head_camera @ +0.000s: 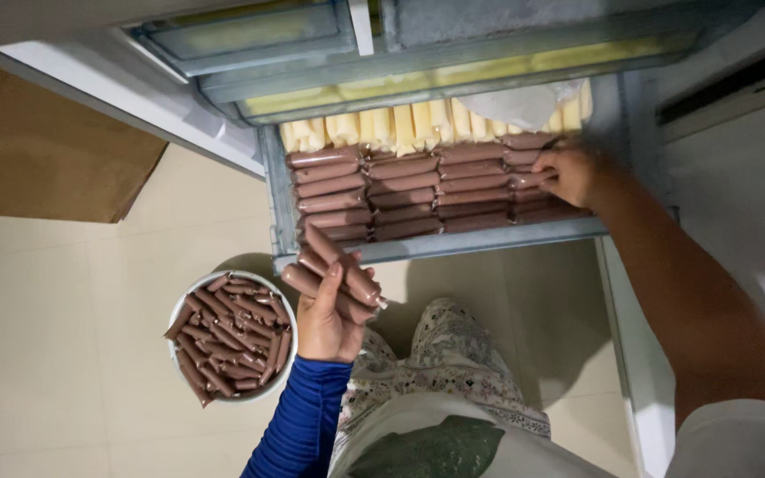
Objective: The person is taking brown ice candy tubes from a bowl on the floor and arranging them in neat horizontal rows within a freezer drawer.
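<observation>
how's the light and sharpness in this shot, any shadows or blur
Head view: dim, warm light, a bit soft overall. The drawer of brown sticks is evenly lit and fairly sharp, with faint sheen on the wrappers. A dark shadow falls on the floor under the drawer. The left hand with its sticks is slightly soft; the right hand is dim; the bowl is clear.

We see one white bowl [175,312], one freezer drawer [278,190], four brown ice sticks [336,273] held in a hand, and brown and yellow sticks [374,128] beyond easy counting.
</observation>
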